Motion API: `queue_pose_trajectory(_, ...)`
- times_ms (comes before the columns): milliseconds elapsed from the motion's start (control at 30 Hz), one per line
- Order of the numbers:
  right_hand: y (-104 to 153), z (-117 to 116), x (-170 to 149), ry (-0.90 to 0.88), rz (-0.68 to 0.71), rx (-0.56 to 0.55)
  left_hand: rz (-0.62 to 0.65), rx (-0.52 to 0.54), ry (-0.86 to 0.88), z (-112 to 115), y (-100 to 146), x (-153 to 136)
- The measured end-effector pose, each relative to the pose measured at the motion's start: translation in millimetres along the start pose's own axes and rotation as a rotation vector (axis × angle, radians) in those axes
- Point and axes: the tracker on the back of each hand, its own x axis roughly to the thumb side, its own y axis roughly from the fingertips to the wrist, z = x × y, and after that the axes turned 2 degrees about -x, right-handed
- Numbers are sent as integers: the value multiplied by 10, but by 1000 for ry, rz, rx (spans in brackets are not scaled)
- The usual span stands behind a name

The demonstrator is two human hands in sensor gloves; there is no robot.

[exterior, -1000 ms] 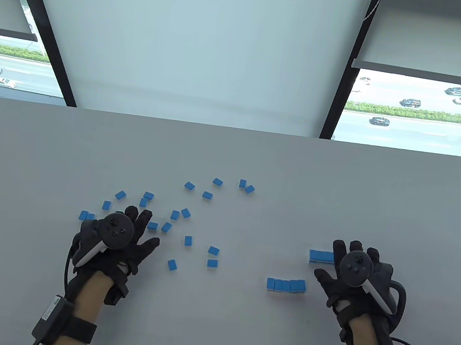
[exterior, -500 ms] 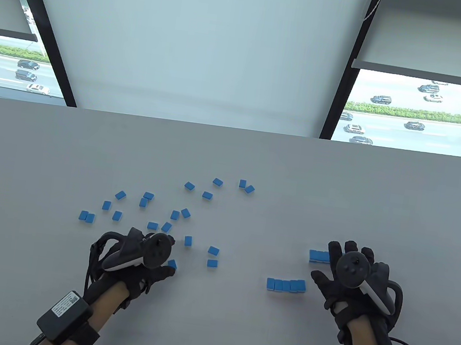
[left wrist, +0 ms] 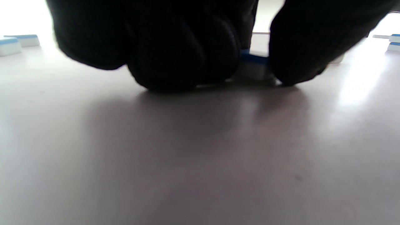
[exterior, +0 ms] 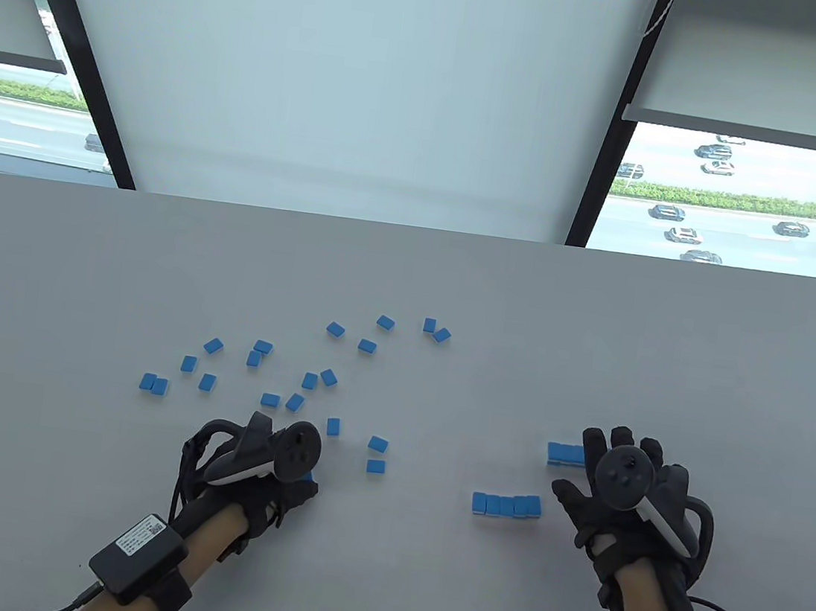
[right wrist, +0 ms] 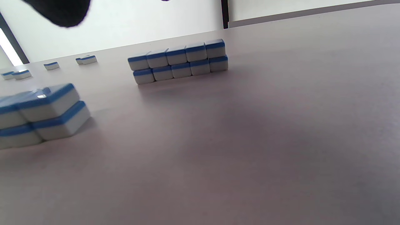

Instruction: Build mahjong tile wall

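- Across the lower part of the table view spreads the pale grey table (exterior: 412, 276), its far edge against a window with a white roller blind (exterior: 349, 65).
- At the near right the right hand (exterior: 626, 499) in its black sensor glove hovers palm down with the fingers spread and relaxed, gripping nothing, just right of the finished walls.
- At the near left the left hand (exterior: 259, 470) in a matching glove is down on the table; in the left wrist view its curled fingers (left wrist: 184, 53) and thumb pinch one blue-backed white mahjong tile (left wrist: 253, 64) that sits on the surface.
- Near the right hand, a two-high wall of five blue-and-white tiles (exterior: 506, 505) stands in a straight row.
- Beyond it, a second two-layer wall (exterior: 566, 454) is partly hidden behind the right hand's fingers.
- Left of centre, loose blue tiles (exterior: 328, 377) lie scattered singly and in touching pairs, blue side up, from mid-table to the left hand.
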Motion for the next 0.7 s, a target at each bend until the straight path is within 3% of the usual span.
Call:
queue_pose_trajectory(267, 3, -2, 1, 0, -3, 1, 10, -19, -45, 12, 10, 62)
queue_pose_trajectory(500, 1, -5, 8, 3, -2, 3, -11, -32, 57, -29, -18, 73)
queue_pose_trajectory(700, -1, -9, 8, 1, -2, 1, 40, 83, 136, -279, 24, 251)
